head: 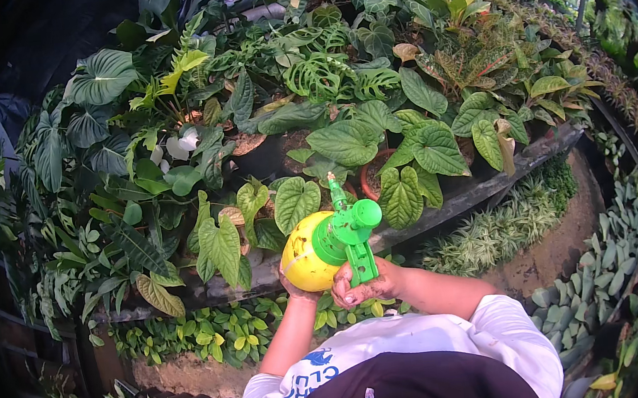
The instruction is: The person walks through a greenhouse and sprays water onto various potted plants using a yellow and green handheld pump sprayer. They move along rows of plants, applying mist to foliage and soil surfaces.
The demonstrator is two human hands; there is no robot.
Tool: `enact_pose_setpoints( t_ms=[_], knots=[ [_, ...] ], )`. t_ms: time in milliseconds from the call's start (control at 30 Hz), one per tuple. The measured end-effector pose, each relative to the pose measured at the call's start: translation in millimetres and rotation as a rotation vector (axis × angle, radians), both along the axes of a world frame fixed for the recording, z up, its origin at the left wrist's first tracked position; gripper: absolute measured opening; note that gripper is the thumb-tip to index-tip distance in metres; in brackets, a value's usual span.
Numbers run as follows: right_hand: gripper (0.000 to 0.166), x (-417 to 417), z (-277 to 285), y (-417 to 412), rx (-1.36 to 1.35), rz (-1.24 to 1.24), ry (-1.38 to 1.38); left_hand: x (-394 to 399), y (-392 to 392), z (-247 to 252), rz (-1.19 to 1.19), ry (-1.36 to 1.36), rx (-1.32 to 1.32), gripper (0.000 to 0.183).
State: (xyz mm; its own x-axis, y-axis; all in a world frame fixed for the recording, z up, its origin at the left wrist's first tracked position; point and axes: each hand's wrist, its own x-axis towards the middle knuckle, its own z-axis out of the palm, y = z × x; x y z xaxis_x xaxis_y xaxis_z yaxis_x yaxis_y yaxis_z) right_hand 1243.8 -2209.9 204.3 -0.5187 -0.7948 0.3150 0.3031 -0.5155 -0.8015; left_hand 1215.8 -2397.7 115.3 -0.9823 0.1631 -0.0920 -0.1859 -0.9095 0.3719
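A yellow and green pressure sprayer (308,248) is held in front of my chest, its tank smeared with dirt. My left hand (298,290) supports the yellow tank from below; the tank hides most of its fingers. My right hand (383,281), soiled on the fingers, grips the green handle (362,261). The slim nozzle (334,188) with its brass-coloured tip points away from me, towards the potted plants. Just beyond it are broad, heart-shaped leaves (297,204) and an orange-brown plastic pot (371,183). No spray can be made out.
Dense potted foliage plants (342,141) crowd a bench with a dark front edge (443,212). Low leafy plants (207,330) and striped, grassy plants (494,227) grow below that edge. More plants (589,275) stand at the right, and white flowers (182,144) at the left.
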Motion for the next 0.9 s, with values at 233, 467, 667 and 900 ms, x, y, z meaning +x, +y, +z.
enact_pose_setpoints(
  t_ms=[233,467,667,900],
  knots=[
    [0.016,15,34,12,-0.027,-0.161,-0.037,-18,12,5,-0.061,-0.012,0.036,0.057],
    [0.016,23,-18,0,-0.166,-0.028,-0.319,41,2,-42,-0.159,-0.033,0.028,0.081],
    [0.015,33,-32,-39,-0.138,0.076,-0.506,94,-34,-54,-0.049,-0.018,0.032,0.087],
    [0.014,50,19,-96,-0.028,0.263,-0.216,106,-98,-10,0.266,-0.051,0.073,0.062]
  ],
)
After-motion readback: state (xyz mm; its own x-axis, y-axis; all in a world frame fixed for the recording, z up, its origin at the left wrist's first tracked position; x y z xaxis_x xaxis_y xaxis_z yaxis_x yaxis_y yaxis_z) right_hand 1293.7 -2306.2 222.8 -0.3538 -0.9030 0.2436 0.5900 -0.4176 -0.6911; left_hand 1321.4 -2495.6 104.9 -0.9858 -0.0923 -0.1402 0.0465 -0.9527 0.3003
